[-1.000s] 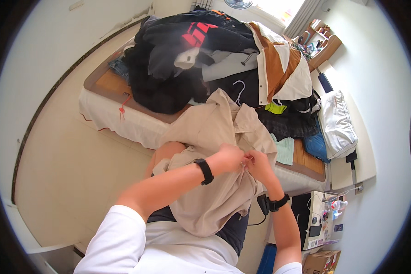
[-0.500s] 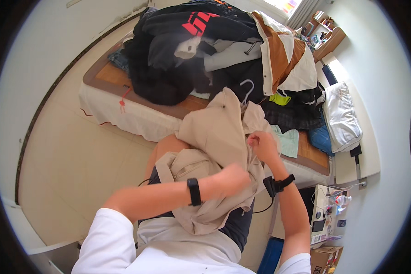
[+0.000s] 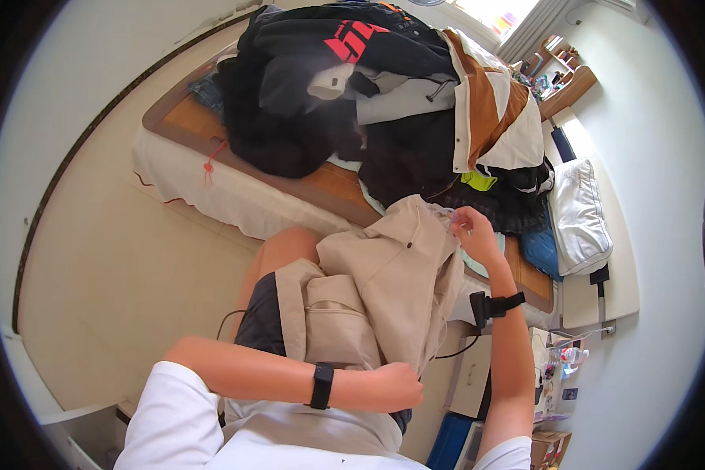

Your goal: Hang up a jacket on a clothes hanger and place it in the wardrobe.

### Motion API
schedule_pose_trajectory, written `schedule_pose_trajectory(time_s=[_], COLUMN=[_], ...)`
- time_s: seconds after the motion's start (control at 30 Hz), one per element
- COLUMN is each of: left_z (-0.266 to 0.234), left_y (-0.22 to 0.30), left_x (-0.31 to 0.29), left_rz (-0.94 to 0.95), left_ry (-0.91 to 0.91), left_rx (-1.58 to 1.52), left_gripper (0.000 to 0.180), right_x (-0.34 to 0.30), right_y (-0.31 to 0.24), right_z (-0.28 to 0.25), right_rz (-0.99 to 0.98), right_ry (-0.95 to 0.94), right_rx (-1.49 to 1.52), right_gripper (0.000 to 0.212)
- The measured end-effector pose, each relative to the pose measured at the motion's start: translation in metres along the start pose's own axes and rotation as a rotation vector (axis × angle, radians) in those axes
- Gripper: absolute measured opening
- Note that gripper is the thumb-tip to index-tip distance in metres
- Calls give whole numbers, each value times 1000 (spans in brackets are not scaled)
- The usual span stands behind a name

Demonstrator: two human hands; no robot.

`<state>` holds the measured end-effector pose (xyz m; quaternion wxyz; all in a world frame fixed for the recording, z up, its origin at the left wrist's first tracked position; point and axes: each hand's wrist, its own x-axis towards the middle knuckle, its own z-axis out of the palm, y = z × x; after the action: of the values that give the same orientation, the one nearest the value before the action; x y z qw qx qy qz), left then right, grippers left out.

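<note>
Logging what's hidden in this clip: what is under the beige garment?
On the left, dark shorts and a bare leg show from under the beige garment. Whatever lies beneath its middle is covered and cannot be seen.

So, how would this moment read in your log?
item: beige jacket; left hand: curled at lower end, grip unclear; right hand: at upper end; bed: piled with clothes
</note>
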<state>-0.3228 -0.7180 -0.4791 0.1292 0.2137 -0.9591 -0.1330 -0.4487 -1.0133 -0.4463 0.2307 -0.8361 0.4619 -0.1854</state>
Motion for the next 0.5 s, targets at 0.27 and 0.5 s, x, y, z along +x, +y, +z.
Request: schedule_pose_trajectory(time_s=[0.27,0.5], left_z=[16,26], left_y=[2,9], left_x=[1,-2], left_rz=[11,4], left_ry=[-22,-45], left_rx=[28,13], left_gripper=[4,7], right_x=[-8,-14], right_y=[-13,-48], right_z=[0,-16], right_rz=[-212,-180], right_ry=[-289,77], right_rx=[161,184], right_gripper=[18,27])
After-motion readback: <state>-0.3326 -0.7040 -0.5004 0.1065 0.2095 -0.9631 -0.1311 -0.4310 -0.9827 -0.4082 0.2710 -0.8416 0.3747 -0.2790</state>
